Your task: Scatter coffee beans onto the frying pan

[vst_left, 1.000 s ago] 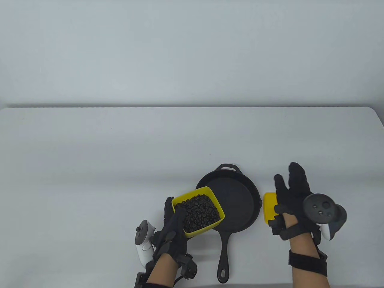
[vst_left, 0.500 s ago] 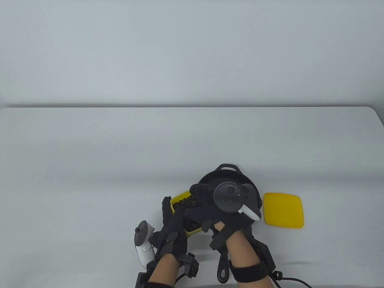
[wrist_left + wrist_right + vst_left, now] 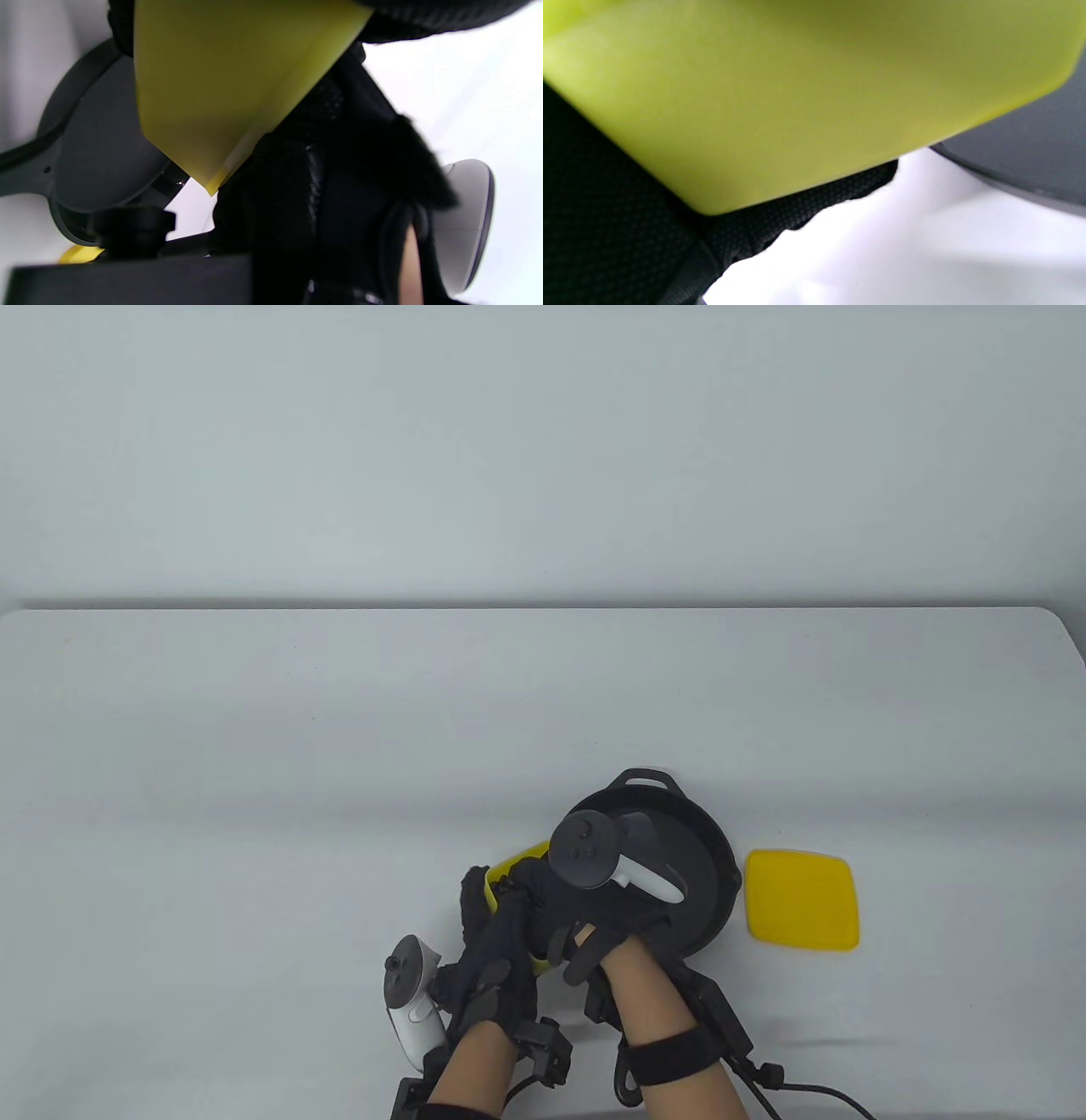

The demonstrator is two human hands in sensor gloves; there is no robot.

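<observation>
A yellow container (image 3: 514,864) of coffee beans is held at the left rim of the black frying pan (image 3: 708,891), gripped from the near left side by my left hand (image 3: 492,916). My right hand (image 3: 551,903) lies over the container's mouth with its fingers curled down inside, hiding the beans. From below, the left wrist view shows the container (image 3: 220,84) raised beside the pan (image 3: 102,144). The container's underside (image 3: 797,93) fills the right wrist view, with the pan's edge (image 3: 1031,161) behind it.
A yellow lid (image 3: 802,899) lies flat on the white table just right of the pan. The pan's handle end (image 3: 626,1082) points toward the near table edge, under my right forearm. A cable trails off at the bottom right.
My right hand left the lid, crossed left over the pan and dipped its fingers into the container. The left hand still holds the container in about the same place.
</observation>
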